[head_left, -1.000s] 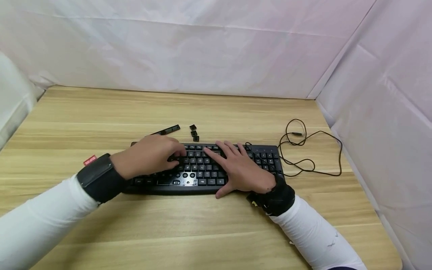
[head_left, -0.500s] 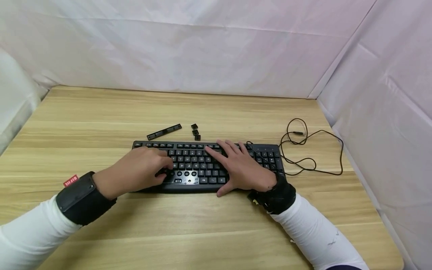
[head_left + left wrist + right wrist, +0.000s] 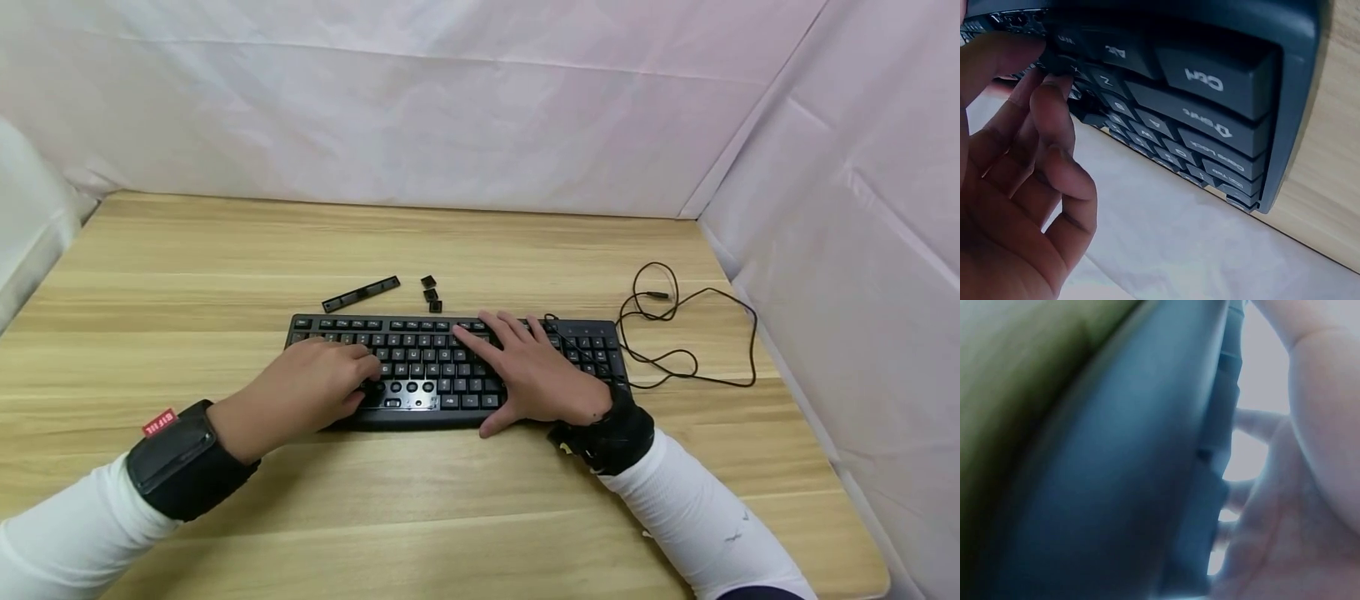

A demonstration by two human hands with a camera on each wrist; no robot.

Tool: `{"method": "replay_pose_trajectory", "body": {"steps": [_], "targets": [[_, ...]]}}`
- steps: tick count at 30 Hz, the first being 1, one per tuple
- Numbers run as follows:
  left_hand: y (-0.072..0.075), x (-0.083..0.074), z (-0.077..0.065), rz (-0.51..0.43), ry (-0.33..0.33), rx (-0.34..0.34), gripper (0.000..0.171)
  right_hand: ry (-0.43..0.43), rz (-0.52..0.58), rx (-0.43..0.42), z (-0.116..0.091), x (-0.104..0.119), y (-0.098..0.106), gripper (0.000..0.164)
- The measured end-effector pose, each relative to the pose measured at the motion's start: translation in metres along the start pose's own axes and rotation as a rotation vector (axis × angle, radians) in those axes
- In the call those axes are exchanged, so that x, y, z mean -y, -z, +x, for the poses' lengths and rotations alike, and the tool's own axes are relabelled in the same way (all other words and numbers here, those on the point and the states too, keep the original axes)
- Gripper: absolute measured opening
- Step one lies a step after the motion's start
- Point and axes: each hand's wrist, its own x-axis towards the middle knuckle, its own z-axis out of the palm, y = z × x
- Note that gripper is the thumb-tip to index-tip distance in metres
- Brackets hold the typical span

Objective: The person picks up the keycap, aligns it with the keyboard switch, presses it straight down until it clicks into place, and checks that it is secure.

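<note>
A black keyboard (image 3: 420, 417) lies on the wooden table, with bare key sockets (image 3: 412, 392) along its lower middle. My left hand (image 3: 307, 387) is over its left part. In the left wrist view, thumb and forefinger pinch a black keycap (image 3: 1057, 61) in the bottom letter row, near the Z key (image 3: 1107, 80); the fingers partly hide it. My right hand (image 3: 543, 379) rests spread across the right-middle keys, thumb at the front edge. The right wrist view is blurred, showing the keyboard's edge (image 3: 1104, 462) beside the palm (image 3: 1291, 531).
Behind the keyboard lie a loose space bar (image 3: 360, 295) and three small keycaps (image 3: 431, 295). A thin black cable (image 3: 697, 379) loops on the table at the right. White cloth (image 3: 420, 125) stands behind the table and at its sides.
My left hand has moved left and slightly nearer over the keyboard, uncovering the space bar and more sockets, then stayed nearly in place. My right hand holds its position.
</note>
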Motion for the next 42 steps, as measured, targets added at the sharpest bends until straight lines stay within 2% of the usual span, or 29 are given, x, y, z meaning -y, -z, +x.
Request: {"method": "replay_pose_trajectory", "body": {"steps": [6,14,27,42], "targets": [[0.0019,0.0001,-0.0023,-0.01,0.02,0.006,0.012,0.008,0.012,0.001,0.0007,0.0003,-0.0008,0.123],[0.0021,0.0008,-0.0016,-0.03,0.029,-0.018,0.012,0.004,0.021,0.001,-0.0009,-0.0011,-0.0013,0.123],[0.0027,0.0021,-0.0025,-0.044,0.049,-0.006,0.01,0.015,0.031,-0.006,0.0,-0.0008,-0.0008,0.124],[0.0007,0.0017,-0.0068,-0.063,0.047,-0.052,0.009,0.019,0.027,-0.032,-0.0025,0.0005,-0.0011,0.124]]}}
